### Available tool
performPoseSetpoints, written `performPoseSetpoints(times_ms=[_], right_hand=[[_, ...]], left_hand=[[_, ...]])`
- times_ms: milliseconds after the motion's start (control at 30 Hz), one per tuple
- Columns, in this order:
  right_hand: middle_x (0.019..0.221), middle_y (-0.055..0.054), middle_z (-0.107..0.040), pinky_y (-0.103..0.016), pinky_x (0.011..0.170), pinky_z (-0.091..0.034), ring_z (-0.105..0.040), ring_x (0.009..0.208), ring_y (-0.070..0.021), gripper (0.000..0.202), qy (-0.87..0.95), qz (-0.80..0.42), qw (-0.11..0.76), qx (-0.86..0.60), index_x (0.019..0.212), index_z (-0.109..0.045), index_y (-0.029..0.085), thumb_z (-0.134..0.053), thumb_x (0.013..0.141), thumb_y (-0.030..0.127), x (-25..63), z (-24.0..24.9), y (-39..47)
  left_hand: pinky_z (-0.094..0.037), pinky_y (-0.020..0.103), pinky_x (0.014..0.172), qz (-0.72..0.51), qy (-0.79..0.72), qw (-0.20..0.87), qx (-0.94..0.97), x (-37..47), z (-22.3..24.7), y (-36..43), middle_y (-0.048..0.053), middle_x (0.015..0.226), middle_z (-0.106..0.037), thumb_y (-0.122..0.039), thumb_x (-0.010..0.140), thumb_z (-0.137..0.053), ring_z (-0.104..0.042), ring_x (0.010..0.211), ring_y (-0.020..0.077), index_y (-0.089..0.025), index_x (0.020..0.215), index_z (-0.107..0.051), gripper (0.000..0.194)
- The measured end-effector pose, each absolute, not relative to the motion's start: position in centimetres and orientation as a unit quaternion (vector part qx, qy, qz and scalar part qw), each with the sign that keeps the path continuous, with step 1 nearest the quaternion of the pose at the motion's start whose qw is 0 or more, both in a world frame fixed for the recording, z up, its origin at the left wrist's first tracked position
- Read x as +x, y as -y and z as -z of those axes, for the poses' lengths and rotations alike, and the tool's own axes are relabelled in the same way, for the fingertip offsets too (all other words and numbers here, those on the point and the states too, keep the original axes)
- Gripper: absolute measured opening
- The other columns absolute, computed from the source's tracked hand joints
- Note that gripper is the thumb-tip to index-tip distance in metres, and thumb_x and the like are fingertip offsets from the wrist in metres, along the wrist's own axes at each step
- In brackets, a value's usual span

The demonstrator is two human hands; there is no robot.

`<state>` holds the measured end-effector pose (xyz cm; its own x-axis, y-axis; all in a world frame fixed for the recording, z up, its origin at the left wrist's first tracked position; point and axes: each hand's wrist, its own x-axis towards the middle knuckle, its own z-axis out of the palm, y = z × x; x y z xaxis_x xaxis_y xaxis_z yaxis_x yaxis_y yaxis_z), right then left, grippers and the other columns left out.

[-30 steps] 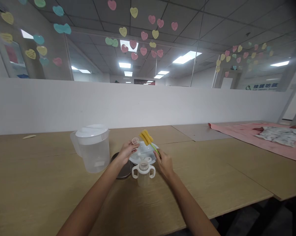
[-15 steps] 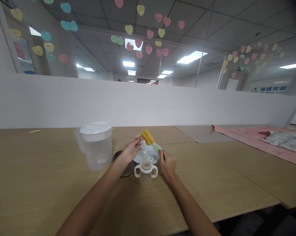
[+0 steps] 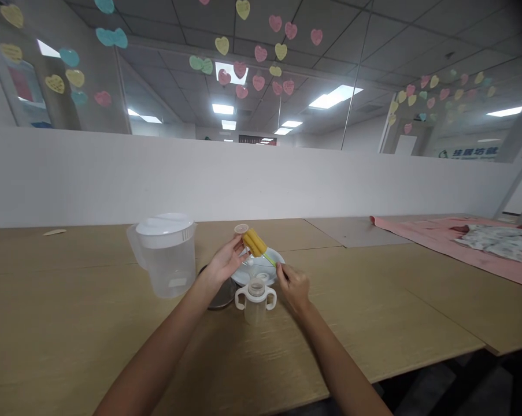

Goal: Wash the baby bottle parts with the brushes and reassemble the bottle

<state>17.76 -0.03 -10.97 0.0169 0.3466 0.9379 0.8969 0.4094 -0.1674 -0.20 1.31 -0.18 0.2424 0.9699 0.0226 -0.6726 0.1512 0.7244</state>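
My right hand (image 3: 293, 284) is closed round the green handle of a yellow sponge brush (image 3: 255, 242), its head tilted up to the left. My left hand (image 3: 228, 258) holds a small clear round piece (image 3: 241, 229) with a pale rim, beside the sponge; its exact shape is hard to tell. Beneath the hands is a white bowl (image 3: 277, 255) with small white parts in it. In front of the bowl stands an open clear bottle (image 3: 255, 306) with two white handles. A dark round tray (image 3: 223, 297) is partly hidden behind my left forearm.
A clear lidded pitcher (image 3: 169, 260) stands to the left. On the right, a pink cloth (image 3: 421, 236) bears a patterned garment (image 3: 495, 241). A white wall (image 3: 261, 185) runs behind the table (image 3: 373, 323).
The clear piece in my left hand now shows its round rim above the sponge. The sponge head has shifted slightly left and down. The whole view has moved a little.
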Motion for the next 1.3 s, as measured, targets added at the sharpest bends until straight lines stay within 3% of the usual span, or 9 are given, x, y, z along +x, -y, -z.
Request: performPoseSetpoints(times_ms=[167, 367, 433, 533, 667, 800, 1033, 1167, 1300], right_hand=[[0.049, -0.001, -0.058, -0.023, 0.050, -0.027, -0.046, 0.045, -0.0066, 0.037, 0.677, 0.279, 0.515, -0.445, 0.061, -0.064, 0.016, -0.043, 0.090, 0.027, 18.4, 10.7, 0.1], [0.051, -0.002, -0.058, -0.022, 0.052, -0.028, -0.047, 0.047, -0.0072, 0.032, 0.704, 0.276, 0.502, -0.421, 0.062, -0.062, 0.016, -0.046, 0.088, 0.024, 18.3, 10.8, 0.2], [0.051, -0.002, -0.058, -0.022, 0.052, -0.027, -0.046, 0.047, -0.0073, 0.033, 0.699, 0.276, 0.506, -0.423, 0.060, -0.061, 0.016, -0.046, 0.088, 0.024, 18.3, 10.9, 0.2], [0.048, -0.001, -0.055, -0.023, 0.051, -0.025, -0.043, 0.045, -0.0073, 0.034, 0.666, 0.277, 0.531, -0.445, 0.058, -0.059, 0.016, -0.045, 0.089, 0.024, 18.4, 10.7, 0.2], [0.044, 0.002, -0.047, -0.023, 0.049, -0.023, -0.035, 0.043, -0.0070, 0.039, 0.629, 0.275, 0.561, -0.463, 0.053, -0.052, 0.016, -0.042, 0.090, 0.025, 18.5, 10.6, 0.3], [0.043, 0.003, -0.043, -0.023, 0.050, -0.023, -0.032, 0.043, -0.0069, 0.042, 0.612, 0.269, 0.583, -0.462, 0.051, -0.048, 0.016, -0.040, 0.091, 0.025, 18.6, 10.7, 0.5], [0.043, 0.002, -0.042, -0.024, 0.050, -0.023, -0.031, 0.043, -0.0075, 0.046, 0.607, 0.247, 0.573, -0.491, 0.049, -0.047, 0.017, -0.036, 0.092, 0.030, 18.4, 10.9, 0.4], [0.044, 0.001, -0.045, -0.024, 0.050, -0.022, -0.033, 0.043, -0.0072, 0.047, 0.619, 0.241, 0.555, -0.501, 0.051, -0.050, 0.015, -0.035, 0.092, 0.032, 18.2, 10.9, 0.3], [0.048, -0.001, -0.052, -0.024, 0.049, -0.020, -0.036, 0.044, -0.0076, 0.050, 0.619, 0.206, 0.522, -0.549, 0.056, -0.056, 0.015, -0.031, 0.093, 0.037, 18.1, 10.8, 0.1]], left_hand=[[-0.045, 0.020, 0.071, -0.594, -0.250, 0.696, 0.315, -0.4, -0.5, -0.9, 0.001, 0.086, -0.065, -0.017, 0.085, -0.054, -0.059, 0.077, 0.0093, -0.018, 0.081, -0.063, 0.010], [-0.048, 0.021, 0.070, -0.633, -0.269, 0.640, 0.341, -1.5, -1.5, -1.0, 0.001, 0.085, -0.065, -0.023, 0.079, -0.062, -0.061, 0.075, 0.0099, -0.018, 0.080, -0.061, 0.005], [-0.048, 0.022, 0.065, -0.665, -0.304, 0.556, 0.395, -2.5, -1.8, -1.4, 0.001, 0.080, -0.064, -0.025, 0.073, -0.066, -0.059, 0.065, 0.0086, -0.017, 0.083, -0.061, 0.014], [-0.046, 0.023, 0.057, -0.670, -0.393, 0.343, 0.529, -4.6, -2.1, -1.9, 0.001, 0.079, -0.063, -0.029, 0.068, -0.067, -0.055, 0.055, 0.0085, -0.017, 0.092, -0.059, 0.028], [-0.044, 0.025, 0.064, -0.527, -0.528, 0.107, 0.657, -7.2, -1.9, -2.7, 0.000, 0.076, -0.064, -0.024, 0.067, -0.064, -0.058, 0.060, 0.0129, -0.019, 0.083, -0.058, 0.018], [-0.043, 0.029, 0.073, -0.407, -0.586, 0.132, 0.689, -8.0, -0.2, -3.8, 0.001, 0.067, -0.061, -0.012, 0.063, -0.061, -0.060, 0.069, 0.0174, -0.019, 0.070, -0.057, 0.010], [-0.044, 0.040, 0.071, -0.287, -0.630, 0.226, 0.686, -8.6, 3.3, -4.9, 0.003, 0.035, -0.047, 0.003, 0.050, -0.059, -0.062, 0.063, 0.0283, -0.018, 0.036, -0.046, 0.028], [-0.041, 0.043, 0.080, -0.276, -0.632, 0.204, 0.694, -8.4, 3.0, -4.7, 0.009, 0.046, -0.057, -0.001, 0.050, -0.062, -0.062, 0.081, 0.0335, -0.018, 0.034, -0.044, 0.029], [-0.036, 0.040, 0.091, -0.302, -0.604, 0.171, 0.717, -5.9, 2.6, -4.3, 0.014, 0.072, -0.067, -0.013, 0.060, -0.063, -0.056, 0.101, 0.0328, -0.018, 0.044, -0.053, 0.020]])
